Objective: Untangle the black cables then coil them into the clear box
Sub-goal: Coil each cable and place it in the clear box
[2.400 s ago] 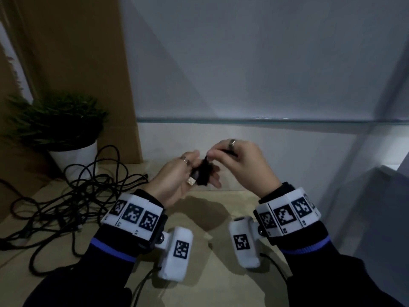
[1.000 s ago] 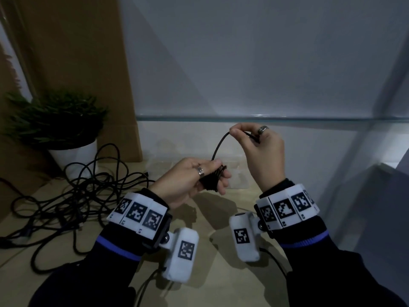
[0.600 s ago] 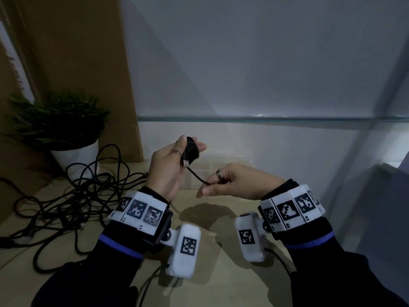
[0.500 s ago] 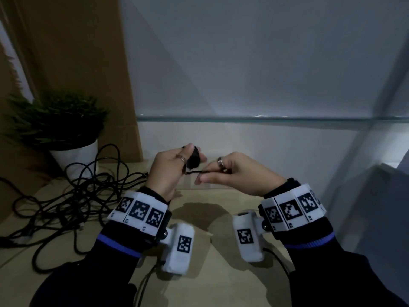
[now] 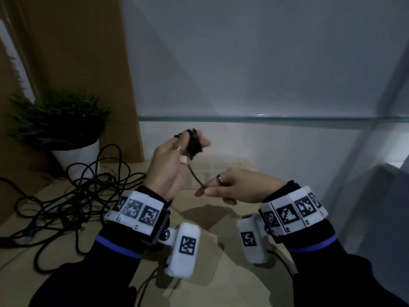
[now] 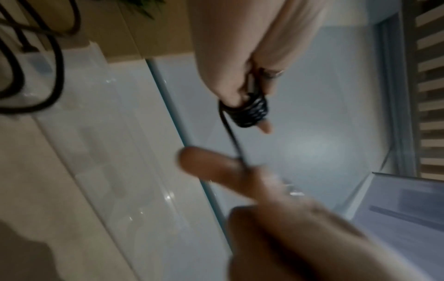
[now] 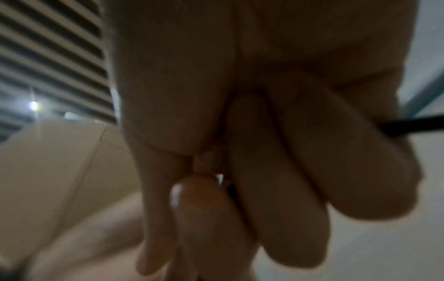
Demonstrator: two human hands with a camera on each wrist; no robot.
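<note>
My left hand [image 5: 188, 147] is raised above the table with a small tight coil of black cable [image 5: 195, 145] wound round its fingers; a USB plug [image 5: 183, 159] sticks out under the coil. From the coil a short free strand [image 5: 194, 176] runs down to my right hand [image 5: 202, 189], which pinches it between thumb and forefinger. The left wrist view shows the coil [image 6: 251, 112] on the fingertips and the strand [image 6: 234, 140] leading to the right hand. A tangle of black cables [image 5: 73, 196] lies on the table at the left. The clear box [image 5: 234, 166] stands faintly behind the hands.
A potted plant [image 5: 66, 134] in a white pot stands at the back left behind the tangle, next to a brown board [image 5: 84, 63]. A glass shelf edge [image 5: 265, 118] runs across the white wall. Bare wooden tabletop [image 5: 221, 273] lies under my wrists.
My right hand has dropped down and away from the left, drawing the free strand out straight. The left hand has risen a little with the coil.
</note>
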